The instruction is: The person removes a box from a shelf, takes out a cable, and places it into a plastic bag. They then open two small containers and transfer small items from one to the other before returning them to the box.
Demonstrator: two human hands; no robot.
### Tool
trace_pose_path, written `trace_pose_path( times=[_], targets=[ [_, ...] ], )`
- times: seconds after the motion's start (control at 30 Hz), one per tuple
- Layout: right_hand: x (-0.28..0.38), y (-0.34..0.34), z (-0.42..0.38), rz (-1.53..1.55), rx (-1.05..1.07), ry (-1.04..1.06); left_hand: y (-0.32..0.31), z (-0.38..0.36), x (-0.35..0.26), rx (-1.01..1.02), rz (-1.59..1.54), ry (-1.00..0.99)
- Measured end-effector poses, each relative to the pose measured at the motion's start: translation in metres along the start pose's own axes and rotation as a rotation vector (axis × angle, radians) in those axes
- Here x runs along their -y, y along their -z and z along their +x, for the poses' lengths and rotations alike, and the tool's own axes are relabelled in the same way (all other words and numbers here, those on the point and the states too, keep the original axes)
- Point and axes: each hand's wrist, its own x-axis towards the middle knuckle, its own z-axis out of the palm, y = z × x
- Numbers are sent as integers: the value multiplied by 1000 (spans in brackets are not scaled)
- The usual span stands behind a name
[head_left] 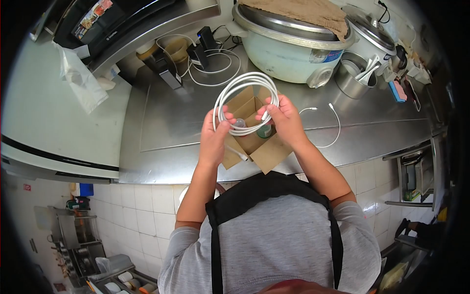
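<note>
A white cable point(248, 77), wound into a loose coil, is held up over an open cardboard box point(271, 156). My left hand point(214, 132) is closed on the coil's left side, thumb against the strands. On the right side my right hand point(284, 120) pinches the coil too, near a white plug. One cable end with a white connector point(242, 156) dangles below my left hand, over the box flap. Inside the box, partly hidden by the coil, are a green-rimmed container point(264, 131) and a small clear-topped one point(240, 123).
Another white cable point(339, 128) lies on the steel counter point(181, 122) to the right. Black adapters point(198, 56) with looped cables stand at the back left. A large rice cooker point(289, 54) and a steel pot of utensils point(353, 81) stand behind.
</note>
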Motion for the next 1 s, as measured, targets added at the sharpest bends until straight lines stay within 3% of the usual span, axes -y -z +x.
trace_pose_path(
  times=[0.13,0.5,0.73,1.0],
  targets=[
    [14,-3,-3,22,-59,-79,8,5,0,-1,-49,140],
    [20,24,3,19,-36,-84,24,16,-14,-77,-253,89],
    [20,17,-4,260,-16,-136,10,15,-8,-45,-436,69],
    [0,1,-13,429,-25,-185,-13,4,0,-72,-525,224]
  ],
)
